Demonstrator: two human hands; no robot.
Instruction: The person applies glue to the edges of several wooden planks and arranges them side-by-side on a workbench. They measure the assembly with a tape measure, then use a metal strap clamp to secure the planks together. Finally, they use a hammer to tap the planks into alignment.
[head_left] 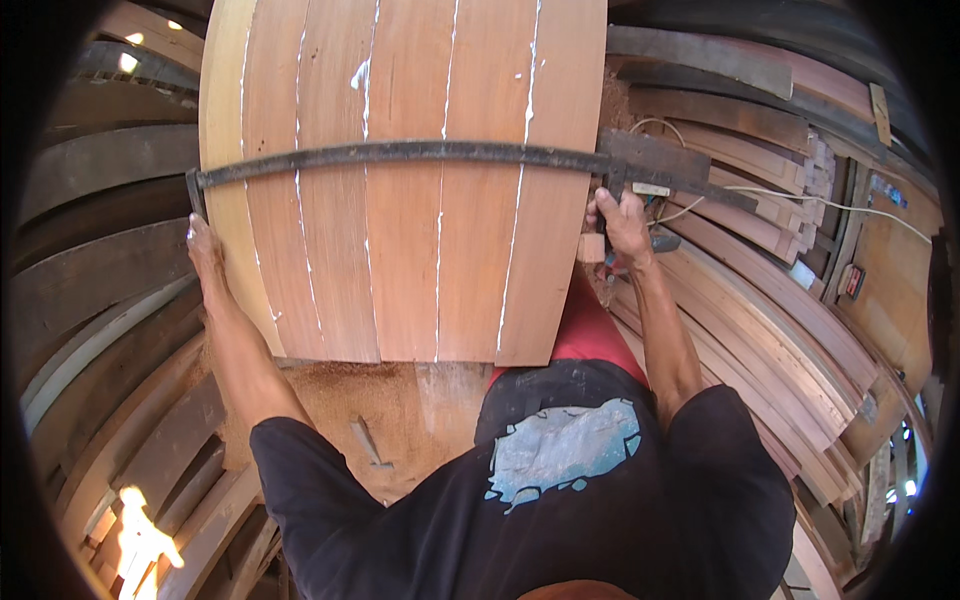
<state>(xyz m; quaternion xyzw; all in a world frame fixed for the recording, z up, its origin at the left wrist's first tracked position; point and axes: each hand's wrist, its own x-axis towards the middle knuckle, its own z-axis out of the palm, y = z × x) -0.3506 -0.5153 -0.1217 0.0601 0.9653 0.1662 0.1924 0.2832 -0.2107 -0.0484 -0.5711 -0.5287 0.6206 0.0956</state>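
Note:
A long dark metal bar clamp (400,152) lies across a wide panel of wooden boards (405,240). White glue lines run along the seams between the boards, with small beads squeezed out in spots. At the panel's left edge, my left hand (205,248) grips the clamp's end jaw. My right hand (627,228) is closed around the clamp's other jaw at the right edge. A small wooden block (592,247) sits beside the right hand, next to the panel edge. How the jaw meets the block is partly hidden by my fingers.
Dark boards (105,230) are stacked along the left. Lighter planks (760,330) lie in a pile to the right, with a pale cable (800,197) over them. Sawdust (330,400) covers the floor below the panel, where a small hammer-like tool (369,440) lies.

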